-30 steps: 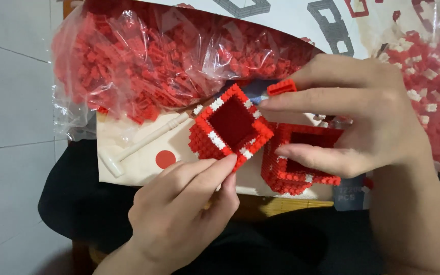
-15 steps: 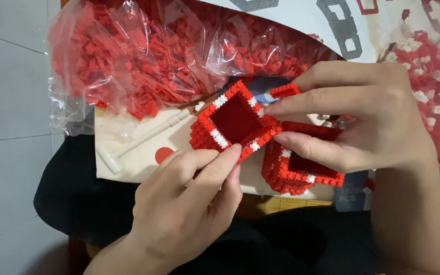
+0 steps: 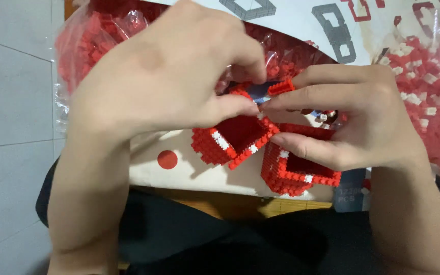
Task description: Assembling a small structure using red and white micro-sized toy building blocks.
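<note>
A hollow red block model (image 3: 232,140) with white corner bricks sits tilted at the centre, joined to a second hollow red box part (image 3: 301,170) at its right. My right hand (image 3: 362,122) grips the model, thumb on the lower box and fingers over the top. A small red brick piece (image 3: 280,87) rests by its index finger. My left hand (image 3: 164,76) has come over the model from the left, its thumb and fingertips pinching at the top edge of the tilted box, close to the small red piece.
A clear bag of red bricks (image 3: 85,46) lies at the upper left, partly behind my left hand. A bag of red and white bricks (image 3: 431,81) lies at the right. A printed instruction sheet (image 3: 301,20) and a pale box with a red dot (image 3: 167,159) lie beneath.
My left hand rose from below the model and now reaches over it from above left, pinching at its top edge. The right hand kept its grip on the model.
</note>
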